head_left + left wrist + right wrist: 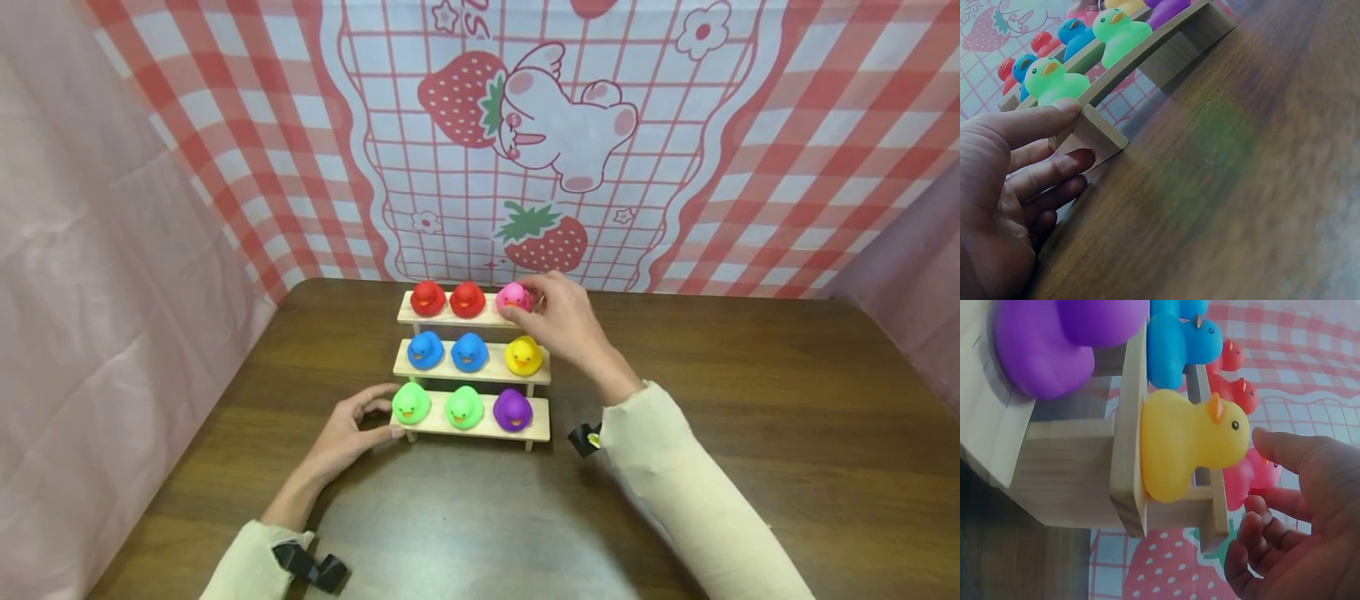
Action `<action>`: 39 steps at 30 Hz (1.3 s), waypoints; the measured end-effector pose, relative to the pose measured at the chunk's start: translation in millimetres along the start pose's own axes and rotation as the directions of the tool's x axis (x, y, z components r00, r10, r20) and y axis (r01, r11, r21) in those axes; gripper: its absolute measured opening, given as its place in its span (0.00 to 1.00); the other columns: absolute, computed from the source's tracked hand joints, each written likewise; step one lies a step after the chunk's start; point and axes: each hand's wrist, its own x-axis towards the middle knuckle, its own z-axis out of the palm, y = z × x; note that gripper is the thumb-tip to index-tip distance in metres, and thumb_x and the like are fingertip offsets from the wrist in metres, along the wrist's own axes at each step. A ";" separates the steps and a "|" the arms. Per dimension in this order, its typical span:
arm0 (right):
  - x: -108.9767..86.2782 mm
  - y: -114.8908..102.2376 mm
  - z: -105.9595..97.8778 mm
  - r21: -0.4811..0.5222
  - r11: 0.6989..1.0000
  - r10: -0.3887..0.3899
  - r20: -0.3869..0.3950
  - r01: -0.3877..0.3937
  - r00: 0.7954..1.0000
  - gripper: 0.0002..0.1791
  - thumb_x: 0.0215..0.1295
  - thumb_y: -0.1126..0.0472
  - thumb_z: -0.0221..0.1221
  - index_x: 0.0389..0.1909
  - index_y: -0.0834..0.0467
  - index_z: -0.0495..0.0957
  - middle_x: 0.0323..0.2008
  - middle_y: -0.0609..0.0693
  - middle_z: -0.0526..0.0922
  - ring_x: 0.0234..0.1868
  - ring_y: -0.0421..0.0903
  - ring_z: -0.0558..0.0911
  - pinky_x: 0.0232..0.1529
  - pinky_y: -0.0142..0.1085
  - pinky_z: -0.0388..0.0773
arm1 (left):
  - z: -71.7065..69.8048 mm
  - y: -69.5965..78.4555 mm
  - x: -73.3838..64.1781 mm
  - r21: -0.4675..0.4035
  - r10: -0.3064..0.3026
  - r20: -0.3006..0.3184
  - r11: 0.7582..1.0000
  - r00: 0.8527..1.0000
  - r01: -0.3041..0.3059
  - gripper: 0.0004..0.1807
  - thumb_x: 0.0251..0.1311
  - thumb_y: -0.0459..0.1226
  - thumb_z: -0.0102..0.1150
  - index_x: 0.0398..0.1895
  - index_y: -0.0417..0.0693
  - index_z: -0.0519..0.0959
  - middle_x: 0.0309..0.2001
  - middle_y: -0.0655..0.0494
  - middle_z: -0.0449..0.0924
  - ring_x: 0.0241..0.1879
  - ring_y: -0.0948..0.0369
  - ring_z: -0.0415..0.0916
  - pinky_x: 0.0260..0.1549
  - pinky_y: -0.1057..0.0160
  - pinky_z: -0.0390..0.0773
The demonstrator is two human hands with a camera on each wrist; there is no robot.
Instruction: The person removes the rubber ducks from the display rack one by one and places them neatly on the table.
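Note:
A three-tier wooden stand (440, 423) carries small rubber ducks. At its top right end, my right hand (566, 318) holds a pink rubber duck (513, 296) between thumb and fingers. The right wrist view shows the pink duck partly hidden behind the yellow duck (1169, 444). My left hand (352, 429) grips the left end of the lowest shelf, thumb at the front corner beside a green duck (1054, 84). Two red ducks (467, 300) sit on the top tier, two blue ducks (469, 352) on the middle, and a purple duck (513, 410) at bottom right.
The stand rests on a brown wooden table (750, 433). Behind it hangs a red-and-white checked cloth (262, 150) with strawberry prints, and a pale curtain (97, 250) borders the left. Black straps (311, 567) show at both sleeve cuffs.

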 end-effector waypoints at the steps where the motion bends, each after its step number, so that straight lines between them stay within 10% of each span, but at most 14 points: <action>1: -0.5 0.9 -1.3 0.001 1.000 -0.003 -0.004 0.003 1.000 0.27 0.62 0.49 0.68 0.58 0.60 0.79 0.41 0.56 0.80 0.40 0.51 0.75 0.41 0.40 0.71 | 0.1 0.1 0.0 0.001 0.000 -0.001 1.000 1.000 0.000 0.33 0.53 0.32 0.71 0.65 0.41 0.73 0.46 0.40 0.86 0.49 0.69 0.77 0.57 0.64 0.69; 39: -39.2 68.6 -43.0 -0.027 0.998 0.047 -0.200 -0.054 0.979 0.23 0.59 0.50 0.70 0.50 0.60 0.83 0.17 0.48 0.66 0.20 0.40 0.63 0.26 0.34 0.61 | 0.1 1.1 -0.4 0.030 0.002 -0.014 1.000 1.000 -0.001 0.33 0.53 0.32 0.71 0.64 0.42 0.74 0.45 0.42 0.86 0.48 0.69 0.76 0.55 0.65 0.69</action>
